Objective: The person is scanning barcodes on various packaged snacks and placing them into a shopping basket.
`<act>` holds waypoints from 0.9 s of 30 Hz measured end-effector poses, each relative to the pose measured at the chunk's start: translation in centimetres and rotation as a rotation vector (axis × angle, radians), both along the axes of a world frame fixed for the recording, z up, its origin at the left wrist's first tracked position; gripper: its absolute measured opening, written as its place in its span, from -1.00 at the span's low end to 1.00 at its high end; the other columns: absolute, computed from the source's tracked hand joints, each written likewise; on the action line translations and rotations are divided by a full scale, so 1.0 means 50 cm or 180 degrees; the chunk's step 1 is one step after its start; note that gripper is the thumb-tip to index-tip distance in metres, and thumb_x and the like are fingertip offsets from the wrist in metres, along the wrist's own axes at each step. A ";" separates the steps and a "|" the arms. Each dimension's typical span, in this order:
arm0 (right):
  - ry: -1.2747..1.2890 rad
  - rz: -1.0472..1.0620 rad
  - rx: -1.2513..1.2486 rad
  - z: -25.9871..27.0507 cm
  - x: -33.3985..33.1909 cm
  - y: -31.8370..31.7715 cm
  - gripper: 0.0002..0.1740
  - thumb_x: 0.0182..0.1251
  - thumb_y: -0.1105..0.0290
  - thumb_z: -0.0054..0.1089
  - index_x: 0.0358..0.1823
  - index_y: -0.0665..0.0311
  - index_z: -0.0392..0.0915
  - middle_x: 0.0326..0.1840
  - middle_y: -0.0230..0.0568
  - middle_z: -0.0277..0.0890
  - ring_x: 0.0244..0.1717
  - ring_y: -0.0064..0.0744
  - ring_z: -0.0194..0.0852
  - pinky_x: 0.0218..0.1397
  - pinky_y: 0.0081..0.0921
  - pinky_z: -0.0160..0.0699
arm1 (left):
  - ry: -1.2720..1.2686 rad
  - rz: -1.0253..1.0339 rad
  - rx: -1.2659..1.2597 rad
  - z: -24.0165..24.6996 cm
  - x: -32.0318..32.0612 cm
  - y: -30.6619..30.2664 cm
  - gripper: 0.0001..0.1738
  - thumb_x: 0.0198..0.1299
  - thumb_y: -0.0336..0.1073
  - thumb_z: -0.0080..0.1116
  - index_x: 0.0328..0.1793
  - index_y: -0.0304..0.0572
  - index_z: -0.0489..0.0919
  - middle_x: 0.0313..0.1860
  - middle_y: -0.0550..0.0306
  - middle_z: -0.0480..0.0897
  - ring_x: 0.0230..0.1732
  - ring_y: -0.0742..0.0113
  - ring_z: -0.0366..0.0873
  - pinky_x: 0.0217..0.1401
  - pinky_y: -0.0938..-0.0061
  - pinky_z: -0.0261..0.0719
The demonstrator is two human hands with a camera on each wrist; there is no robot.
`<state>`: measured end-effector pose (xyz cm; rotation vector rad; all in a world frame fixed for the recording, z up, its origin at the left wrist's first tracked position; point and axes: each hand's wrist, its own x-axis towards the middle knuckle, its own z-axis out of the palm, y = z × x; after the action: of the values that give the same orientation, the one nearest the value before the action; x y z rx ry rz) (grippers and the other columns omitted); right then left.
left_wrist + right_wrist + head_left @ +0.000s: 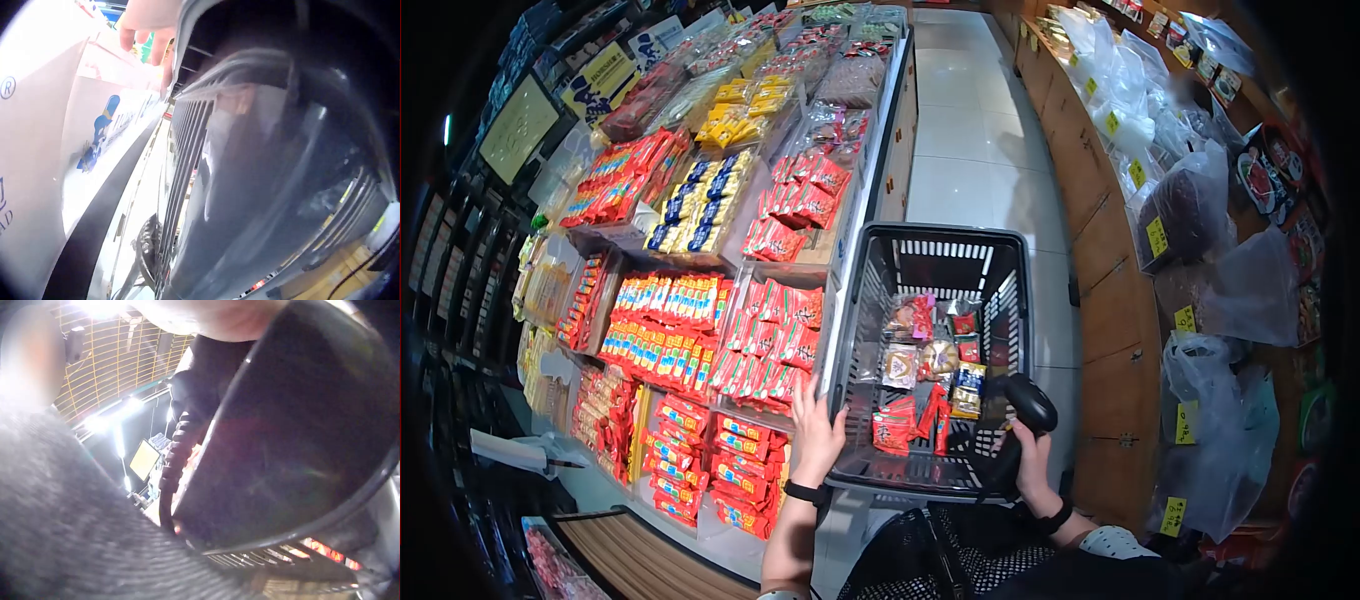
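Note:
In the head view my left hand (817,430) is by the left rim of a black basket (940,490), close to a bin of red packets (770,345), its fingers extended and holding nothing. The left wrist view shows the hand (150,22) beside the basket's rim; contact is unclear. My right hand (1032,458) grips a black rounded handle-like part (1030,403) at the basket's right side. Inside the basket lie red packets (893,425), a blue-and-gold packet (969,390), a round clear-wrapped item (938,360) and several other small packs.
Bins of wrapped snacks fill the display (665,330) on the left. Along the right, wooden cabinets (1115,385) carry plastic bags (1215,400) with yellow tags. A tiled aisle (965,130) runs ahead between them.

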<state>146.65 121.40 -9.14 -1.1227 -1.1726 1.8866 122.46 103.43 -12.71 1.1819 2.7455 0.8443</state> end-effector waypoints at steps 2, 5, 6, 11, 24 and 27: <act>-0.0146 -0.0051 0.0166 0.005 0.015 -0.011 -0.75 0.21 0.32 0.10 -0.22 0.36 0.42 -0.54 -0.30 0.43 -0.56 -0.53 0.45 -0.49 -0.60 0.43 | -0.0018 -0.0049 0.0097 -0.010 0.011 -0.009 -0.62 0.07 -0.33 0.15 -0.01 -0.41 0.44 0.29 -0.13 0.21 0.39 -0.19 -0.04 0.36 -0.02 -0.02; -0.0070 -0.0056 0.0118 -0.024 0.018 -0.009 -0.69 0.22 0.27 0.07 -0.16 0.38 0.38 -0.43 -0.24 0.43 -0.57 -0.49 0.45 -0.50 -0.55 0.48 | 0.0236 -0.0009 0.0018 -0.031 0.019 -0.017 -0.58 0.09 -0.30 0.12 0.02 -0.47 0.41 0.27 -0.22 0.21 0.39 -0.20 -0.02 0.36 -0.01 -0.01; -0.0091 -0.0056 0.0112 -0.033 0.018 -0.014 -0.69 0.22 0.27 0.07 -0.16 0.38 0.38 -0.43 -0.24 0.43 -0.57 -0.49 0.45 -0.50 -0.55 0.48 | 0.0294 0.0012 -0.0010 -0.034 0.020 -0.018 -0.57 0.09 -0.30 0.12 0.03 -0.46 0.40 0.28 -0.23 0.20 0.39 -0.20 -0.03 0.37 -0.01 -0.01; -0.0106 -0.0215 0.0293 -0.042 0.001 -0.019 -0.69 0.22 0.24 0.09 -0.21 0.37 0.40 -0.46 -0.24 0.43 -0.56 -0.50 0.45 -0.50 -0.57 0.47 | 0.0737 0.0028 -0.0387 -0.011 0.024 -0.016 -0.43 0.08 -0.21 0.13 0.17 -0.43 0.34 0.34 -0.28 0.13 0.43 -0.17 -0.08 0.40 0.01 -0.07; -0.0090 -0.0331 0.0397 -0.055 0.030 -0.013 -0.71 0.25 0.23 0.06 -0.27 0.38 0.44 -0.52 -0.27 0.44 -0.56 -0.53 0.44 -0.49 -0.61 0.43 | -0.0260 -0.2528 -0.1062 0.003 0.094 0.155 -0.48 -0.05 -0.06 0.27 -0.07 -0.29 0.46 -0.12 -0.03 0.55 0.00 0.06 0.47 0.01 0.14 0.37; -0.0152 -0.0227 0.0335 -0.068 0.039 -0.003 -0.70 0.26 0.24 0.05 -0.26 0.40 0.45 -0.48 -0.25 0.46 -0.54 -0.53 0.46 -0.47 -0.61 0.44 | -0.0147 -0.2534 -0.2095 -0.131 0.109 0.223 -0.64 -0.07 -0.17 0.29 -0.16 -0.19 0.58 -0.15 -0.01 0.61 -0.01 0.12 0.52 -0.06 0.16 0.41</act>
<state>148.62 121.25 -12.53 -1.1421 -1.2270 1.7328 127.89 114.60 -19.24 1.7771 1.9214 -0.1090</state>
